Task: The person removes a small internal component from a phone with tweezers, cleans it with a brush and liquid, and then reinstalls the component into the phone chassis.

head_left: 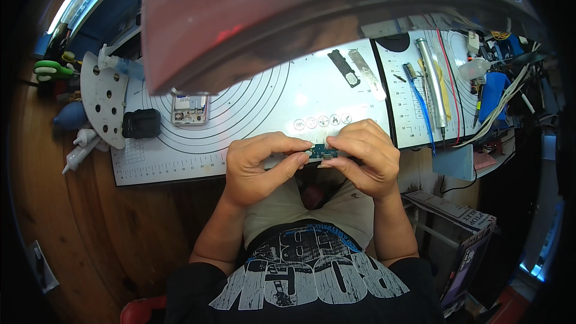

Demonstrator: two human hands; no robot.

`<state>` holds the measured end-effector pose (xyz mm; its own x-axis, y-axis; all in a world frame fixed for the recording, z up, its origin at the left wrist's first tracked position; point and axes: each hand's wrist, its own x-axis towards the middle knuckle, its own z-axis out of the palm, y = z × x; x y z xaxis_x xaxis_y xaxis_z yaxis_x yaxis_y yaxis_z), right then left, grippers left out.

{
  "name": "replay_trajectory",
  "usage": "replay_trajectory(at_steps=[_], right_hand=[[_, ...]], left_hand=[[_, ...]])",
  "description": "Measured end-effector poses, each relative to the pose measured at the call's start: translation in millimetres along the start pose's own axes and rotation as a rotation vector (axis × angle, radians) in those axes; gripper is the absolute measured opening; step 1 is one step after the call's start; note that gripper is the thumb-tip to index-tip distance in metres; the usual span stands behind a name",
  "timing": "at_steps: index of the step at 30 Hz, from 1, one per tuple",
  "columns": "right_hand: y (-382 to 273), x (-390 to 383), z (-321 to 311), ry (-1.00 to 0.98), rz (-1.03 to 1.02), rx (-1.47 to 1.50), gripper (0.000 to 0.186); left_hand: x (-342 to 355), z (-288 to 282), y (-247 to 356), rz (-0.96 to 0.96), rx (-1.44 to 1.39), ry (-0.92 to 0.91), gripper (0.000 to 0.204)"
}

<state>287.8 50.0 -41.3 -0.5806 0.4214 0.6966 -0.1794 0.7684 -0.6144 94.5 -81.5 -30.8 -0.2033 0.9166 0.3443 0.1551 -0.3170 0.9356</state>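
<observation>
A small blue-green circuit board (318,150) is held up at the near edge of the white work mat (252,121), over my lap. My left hand (259,165) pinches its left end between thumb and forefinger. My right hand (371,159) pinches the right end the same way. On the mat to the left lies an opened phone (191,110) with its insides showing. Farther back, right of the middle, lie a black slim part (344,68) and a shiny metal strip (367,74), side by side.
A large pinkish curved housing (288,18) hangs over the back of the mat. At left stand a white perforated holder (103,108), green-handled scissors (53,71) and a black block (141,123). To the right lie a blue brush (417,89), a silver pen-like tool (433,87) and cables (513,96).
</observation>
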Motion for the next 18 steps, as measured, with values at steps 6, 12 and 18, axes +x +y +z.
replay_trajectory(at_steps=[6, 12, 18], right_hand=[[-8, 2, 4, 0.039, 0.048, 0.026, 0.038], [-5, 1, 4, -0.035, 0.032, -0.023, 0.028], [-7, -5, 7, 0.076, 0.183, 0.014, 0.019]], left_hand=[[-2, 0, 0, -0.012, -0.018, 0.005, 0.019], [-1, 9, -3, 0.151, 0.239, 0.052, 0.016], [2, 14, 6, 0.229, 0.341, 0.268, 0.032]])
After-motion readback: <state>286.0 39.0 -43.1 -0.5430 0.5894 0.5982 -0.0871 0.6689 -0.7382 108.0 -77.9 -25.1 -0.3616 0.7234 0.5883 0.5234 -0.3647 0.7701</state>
